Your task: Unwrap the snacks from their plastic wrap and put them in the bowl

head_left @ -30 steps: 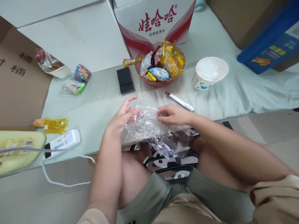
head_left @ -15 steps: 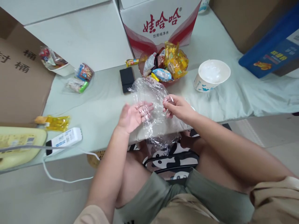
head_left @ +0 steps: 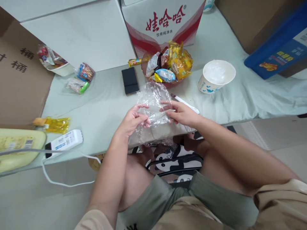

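A crumpled clear plastic bag (head_left: 155,111) is stretched between my two hands above the front edge of the cloth-covered surface, its lower part hanging over that edge. On its left side, my left hand (head_left: 134,121) grips the film with thumb and curled fingers, index finger extended. From the right, my right hand (head_left: 181,113) holds the bag's other side between thumb and long, partly spread fingers. The film's shine hides exactly where the fingertips press. Just behind my right hand lies a white-handled tool (head_left: 185,103), its far end dark and thin.
Behind the bag stands a reddish glass bowl (head_left: 168,84) of wrapped snacks, with a phone (head_left: 130,80) to its left. A paper tub (head_left: 208,84) stands right. At left are snack packets (head_left: 82,78), a yellow pouch (head_left: 57,124) and a white power strip (head_left: 67,140) with a cable.
My left hand has turned and curled its fingers onto the film. My right fingers have stretched out leftward. The bag has been drawn up, uncovering the white-handled tool.
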A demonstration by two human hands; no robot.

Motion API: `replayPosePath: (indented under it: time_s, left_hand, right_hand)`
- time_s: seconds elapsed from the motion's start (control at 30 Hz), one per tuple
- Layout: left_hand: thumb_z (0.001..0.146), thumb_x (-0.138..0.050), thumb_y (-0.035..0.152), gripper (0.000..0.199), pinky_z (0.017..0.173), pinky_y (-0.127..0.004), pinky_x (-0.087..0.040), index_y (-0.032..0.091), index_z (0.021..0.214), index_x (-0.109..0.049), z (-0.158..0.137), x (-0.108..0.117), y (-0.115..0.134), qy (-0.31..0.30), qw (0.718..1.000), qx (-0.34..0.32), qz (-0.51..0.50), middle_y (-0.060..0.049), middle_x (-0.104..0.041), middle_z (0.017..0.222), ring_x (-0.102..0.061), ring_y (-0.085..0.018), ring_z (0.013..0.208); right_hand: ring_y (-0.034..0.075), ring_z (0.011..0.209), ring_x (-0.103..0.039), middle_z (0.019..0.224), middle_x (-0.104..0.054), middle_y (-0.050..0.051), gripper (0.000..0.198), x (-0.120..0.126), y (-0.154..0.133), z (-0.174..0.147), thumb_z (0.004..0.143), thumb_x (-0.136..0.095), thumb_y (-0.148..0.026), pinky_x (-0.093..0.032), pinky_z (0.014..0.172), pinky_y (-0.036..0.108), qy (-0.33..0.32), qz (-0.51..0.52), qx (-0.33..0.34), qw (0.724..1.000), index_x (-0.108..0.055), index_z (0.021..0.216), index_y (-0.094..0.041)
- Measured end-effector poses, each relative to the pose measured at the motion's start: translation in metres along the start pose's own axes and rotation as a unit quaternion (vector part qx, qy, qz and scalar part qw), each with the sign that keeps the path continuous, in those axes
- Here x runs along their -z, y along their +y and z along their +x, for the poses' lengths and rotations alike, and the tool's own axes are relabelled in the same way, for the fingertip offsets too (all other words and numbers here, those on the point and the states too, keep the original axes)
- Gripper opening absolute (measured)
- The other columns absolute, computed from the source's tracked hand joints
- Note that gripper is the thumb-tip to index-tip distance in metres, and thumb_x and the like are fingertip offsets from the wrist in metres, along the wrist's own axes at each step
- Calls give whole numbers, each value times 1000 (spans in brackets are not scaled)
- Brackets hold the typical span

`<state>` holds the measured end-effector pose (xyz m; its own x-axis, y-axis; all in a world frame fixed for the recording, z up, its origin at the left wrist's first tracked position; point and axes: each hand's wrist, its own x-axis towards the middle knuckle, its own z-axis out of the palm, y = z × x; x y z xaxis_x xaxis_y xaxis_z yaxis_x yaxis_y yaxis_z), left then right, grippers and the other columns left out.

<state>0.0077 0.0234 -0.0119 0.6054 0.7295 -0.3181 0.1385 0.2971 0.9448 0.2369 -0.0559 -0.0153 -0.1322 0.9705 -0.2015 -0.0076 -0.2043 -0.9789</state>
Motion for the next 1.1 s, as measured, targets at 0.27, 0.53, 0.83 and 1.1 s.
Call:
replayPosePath:
  time_s: [0.27,0.53,0.83,1.1]
  left_hand:
    - [62,-84,27,20,61,-25,-53,19,78,-75,6,10,-8,46,993,-99,-39,-3,-75,75,-67,-14,63]
    - [57,-65,13,44,77,-29,-51,20,99,-81,17,17,-14,15,977,-139,161,-8,-71,112,-66,-20,94]
    - [72,-80,42,21,86,-35,-53,21,74,-81,7,8,-6,45,982,-166,76,-10,-69,97,-64,-24,96]
    - [56,-92,40,42,66,-27,-53,23,90,-73,2,6,-1,65,981,-181,-20,-1,-68,84,-60,-12,68]
  right_hand:
    - [18,103,-65,130,-64,5,30,10,10,3,80,-54,-12,-55,95,40,50,-88,149,984,-81,88,-25]
    - [25,114,-63,119,-69,9,34,11,14,6,82,-45,-14,-49,103,47,183,-228,178,939,-69,105,-21]
    - [33,137,-49,150,-48,17,81,3,11,5,72,-79,-35,-41,115,53,146,-175,133,964,-43,144,-24]
    - [12,72,-61,81,-62,0,29,-6,-1,3,71,-77,-32,-52,72,29,45,111,-8,993,-58,90,-21]
